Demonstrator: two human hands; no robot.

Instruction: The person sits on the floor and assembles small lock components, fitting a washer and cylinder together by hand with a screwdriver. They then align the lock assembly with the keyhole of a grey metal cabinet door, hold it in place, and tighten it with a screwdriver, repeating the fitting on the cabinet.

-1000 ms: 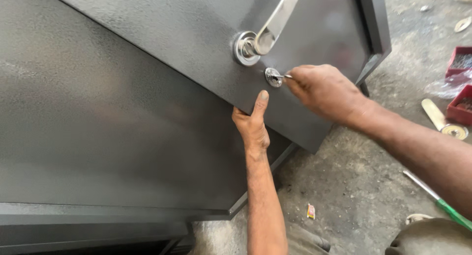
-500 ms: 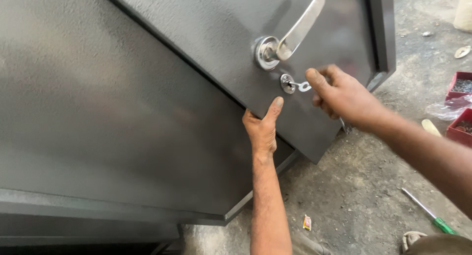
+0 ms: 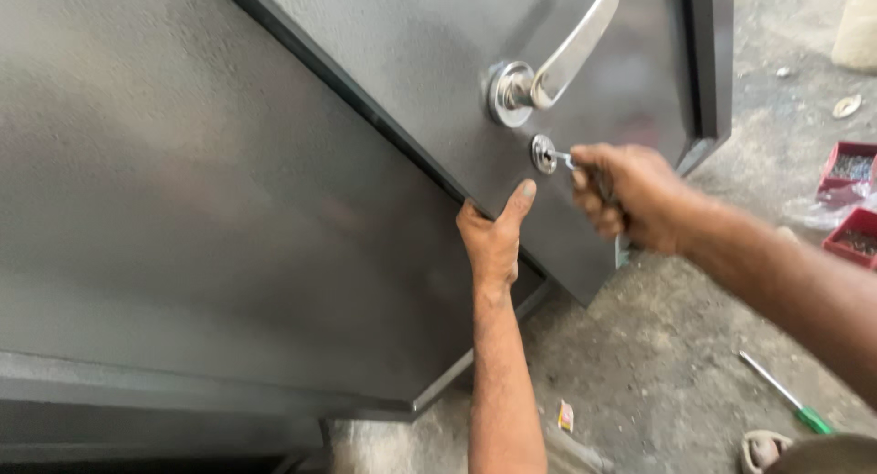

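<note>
Since the earlier frames, the right hand (image 3: 630, 195) has drawn back a little from the keyhole (image 3: 544, 153), so that the key (image 3: 564, 158) now shows as a short silver shaft between the lock and the fingers. Its grip is clamped on the key's head, fingers curled together around it, and the key's tip sits in the round silver keyhole. That keyhole lies just below the silver lever handle (image 3: 557, 68) on the dark grey metal door (image 3: 411, 63).

Below and to the left, the left hand (image 3: 493, 241) has its fingers hooked under the door's lower edge, thumb pressed up against the door face; its grip is closed on that edge.

Behind the door stands the larger grey metal cabinet (image 3: 183, 209).

On the concrete floor (image 3: 658, 355) lies a screwdriver with a green handle (image 3: 787, 395), well apart from both hands. Two small red trays (image 3: 851, 200) holding small metal parts sit near the right margin. A small scrap of wrapper (image 3: 566, 416) lies on the floor beside the left forearm.
</note>
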